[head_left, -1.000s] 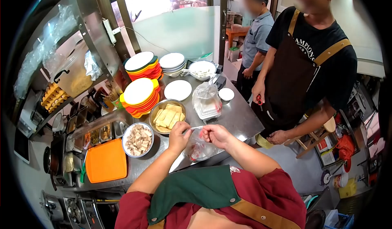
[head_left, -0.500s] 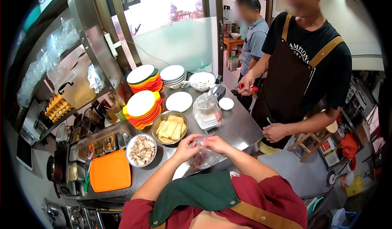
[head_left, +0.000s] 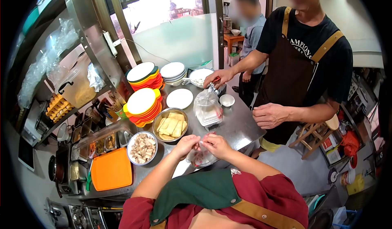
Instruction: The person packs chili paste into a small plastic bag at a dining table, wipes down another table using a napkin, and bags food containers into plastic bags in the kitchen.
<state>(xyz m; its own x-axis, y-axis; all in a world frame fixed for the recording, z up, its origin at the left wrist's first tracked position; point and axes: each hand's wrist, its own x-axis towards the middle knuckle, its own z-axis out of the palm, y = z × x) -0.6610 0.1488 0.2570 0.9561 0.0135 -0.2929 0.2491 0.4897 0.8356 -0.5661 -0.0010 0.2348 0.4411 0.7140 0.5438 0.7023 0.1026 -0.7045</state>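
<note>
My left hand (head_left: 187,144) and my right hand (head_left: 216,144) are close together at the front edge of the steel counter, both pinching the top of a clear plastic bag (head_left: 201,158). Something reddish shows through the bag, too unclear to name. Just beyond my hands stands a tied plastic bag with white containers (head_left: 208,109). A metal bowl of yellow slabs (head_left: 170,125) is beyond my left hand, and a bowl of pale chopped pieces (head_left: 142,148) lies to its left.
An orange tray (head_left: 111,169) lies at the left. Stacked orange dishes (head_left: 142,106), white bowls (head_left: 172,71) and a white plate (head_left: 179,98) stand farther back. A co-worker in a brown apron (head_left: 286,65) reaches over the counter; another person stands behind.
The co-worker's hand, holding something red, has moved left to the top of the tied bag. My fingers have shifted and closed more tightly together at the clear bag's top.
</note>
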